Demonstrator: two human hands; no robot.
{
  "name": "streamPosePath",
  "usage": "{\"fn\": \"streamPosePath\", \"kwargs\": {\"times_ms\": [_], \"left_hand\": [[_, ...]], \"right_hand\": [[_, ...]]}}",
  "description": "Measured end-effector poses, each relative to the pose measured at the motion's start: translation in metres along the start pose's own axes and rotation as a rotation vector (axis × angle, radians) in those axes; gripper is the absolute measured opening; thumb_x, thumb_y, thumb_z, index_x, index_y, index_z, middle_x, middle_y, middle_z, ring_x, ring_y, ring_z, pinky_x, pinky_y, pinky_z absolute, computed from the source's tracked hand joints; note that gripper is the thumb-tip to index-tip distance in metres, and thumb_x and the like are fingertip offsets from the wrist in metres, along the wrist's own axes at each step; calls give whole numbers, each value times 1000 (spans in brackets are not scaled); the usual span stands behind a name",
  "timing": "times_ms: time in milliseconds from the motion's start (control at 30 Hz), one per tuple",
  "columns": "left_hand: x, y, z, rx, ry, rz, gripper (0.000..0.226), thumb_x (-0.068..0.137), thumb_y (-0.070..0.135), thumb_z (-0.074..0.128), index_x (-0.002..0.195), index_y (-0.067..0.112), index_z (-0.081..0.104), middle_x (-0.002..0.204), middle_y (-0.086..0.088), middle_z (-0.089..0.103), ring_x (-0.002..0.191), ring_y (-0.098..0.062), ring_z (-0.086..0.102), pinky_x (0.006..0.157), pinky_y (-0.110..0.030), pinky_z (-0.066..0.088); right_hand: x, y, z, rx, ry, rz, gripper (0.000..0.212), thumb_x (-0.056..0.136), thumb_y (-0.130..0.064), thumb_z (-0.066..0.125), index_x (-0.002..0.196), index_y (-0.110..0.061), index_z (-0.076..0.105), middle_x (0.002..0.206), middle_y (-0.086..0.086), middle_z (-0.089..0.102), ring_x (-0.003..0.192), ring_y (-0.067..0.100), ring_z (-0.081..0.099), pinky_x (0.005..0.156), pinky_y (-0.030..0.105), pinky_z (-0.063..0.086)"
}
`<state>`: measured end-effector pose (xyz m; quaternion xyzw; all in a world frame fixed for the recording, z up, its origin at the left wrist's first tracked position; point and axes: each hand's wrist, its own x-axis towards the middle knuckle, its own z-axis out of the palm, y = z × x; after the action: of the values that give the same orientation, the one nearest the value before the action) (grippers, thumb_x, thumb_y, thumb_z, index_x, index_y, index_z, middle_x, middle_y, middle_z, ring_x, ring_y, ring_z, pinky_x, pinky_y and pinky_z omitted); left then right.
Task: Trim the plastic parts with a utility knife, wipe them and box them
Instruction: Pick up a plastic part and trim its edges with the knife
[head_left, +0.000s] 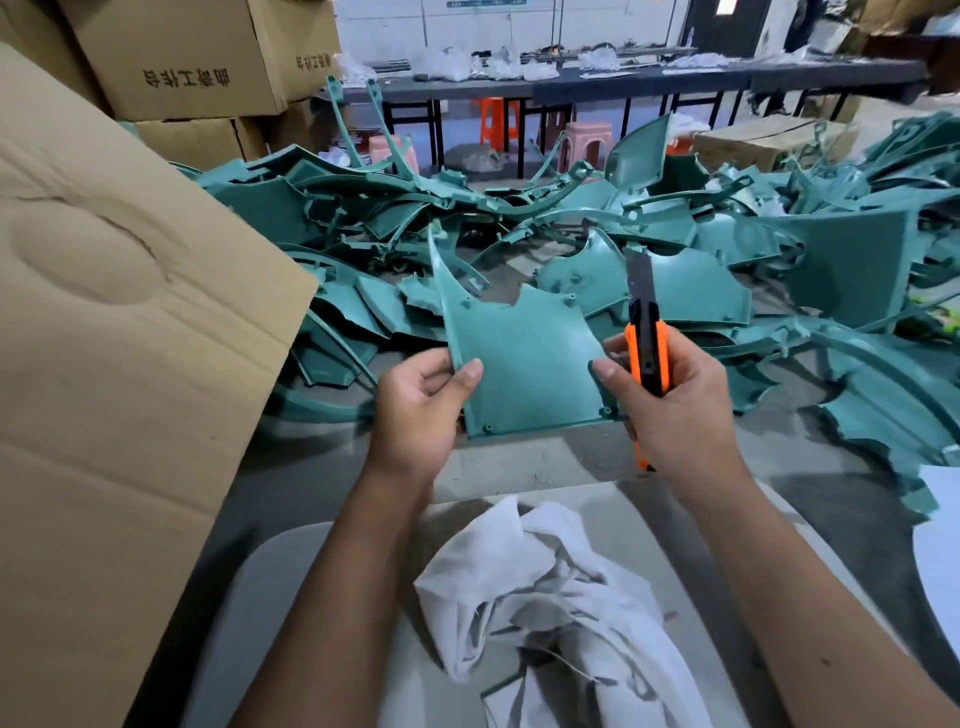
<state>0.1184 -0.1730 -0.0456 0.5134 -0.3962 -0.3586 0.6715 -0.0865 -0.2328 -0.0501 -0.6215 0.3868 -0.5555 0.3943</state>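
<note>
I am seeing the left hand (415, 410) pinching the teal plastic panel (524, 364) upright, while the right hand (675, 410) is gripping the orange utility knife (647, 343), blade up.

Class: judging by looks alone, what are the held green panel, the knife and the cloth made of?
Green panel: likely moulded plastic, matt, with screw bosses. Utility knife: orange and black plastic body, grey metal blade. White cloth: soft woven fabric, crumpled, probably cotton.
</note>
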Motion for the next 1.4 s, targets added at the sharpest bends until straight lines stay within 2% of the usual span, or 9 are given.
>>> {"fn": "streamPosePath", "kwargs": {"times_ms": [100,167,300,400,533,867,1000,1167,1400], "left_hand": [[4,2,0,-10,123,85,13,96,8,67,92,-4,70,90,-13,73,87,-28,66,81,-44,54],[7,2,0,-40,196,98,12,93,11,69,86,2,72,86,-15,74,82,-28,63,81,-48,54],[11,9,-2,-95,281,66,10,93,10,71,84,12,74,87,-9,78,87,-33,73,82,-55,59],[13,14,0,-151,287,56,11,94,6,70,87,12,76,92,-8,79,95,-34,75,84,-53,62],[11,18,5,-219,272,13,17,95,3,66,83,11,75,86,-5,79,77,-19,76,59,-28,59],[3,19,11,-182,314,42,13,94,-1,67,88,8,74,83,-3,79,78,-19,77,59,-30,60],[4,18,13,-85,391,90,17,93,3,70,75,5,68,73,-3,75,67,-19,70,59,-34,59],[5,16,12,-66,426,90,21,92,9,72,81,-8,65,69,-8,69,67,-23,63,56,-34,58],[3,20,9,-108,378,72,18,93,2,69,75,8,69,71,0,76,64,-15,73,53,-28,57]], "right_hand": [[-6,1,7,-234,82,-155,38,105,-44,57,80,-16,58,62,3,56,53,18,49,51,32,40],[-8,1,10,-320,-12,-241,48,106,-48,48,79,-9,59,62,9,55,55,27,51,53,42,42],[-16,-4,20,-467,-300,-404,44,105,-49,48,74,-19,52,53,-8,43,47,14,45,48,35,35],[-20,-8,23,-499,-339,-443,40,105,-51,47,73,-28,43,51,-12,37,46,11,42,48,30,29],[-23,-11,25,-604,-318,-461,42,104,-55,44,73,-27,40,50,-13,35,46,13,39,47,35,30],[-2,5,-3,-839,159,-154,47,107,-49,45,69,-22,41,53,-2,47,46,21,46,47,31,36],[-11,-4,11,-689,-2,-383,39,108,-37,53,73,-22,46,53,-11,44,42,11,42,42,28,34],[-26,-11,27,-683,-246,-470,42,104,-50,48,74,-21,44,53,-8,43,46,17,43,46,36,36],[-15,-4,15,-834,-59,-380,45,105,-50,46,72,-20,44,51,-8,42,45,20,44,45,34,36]]}}
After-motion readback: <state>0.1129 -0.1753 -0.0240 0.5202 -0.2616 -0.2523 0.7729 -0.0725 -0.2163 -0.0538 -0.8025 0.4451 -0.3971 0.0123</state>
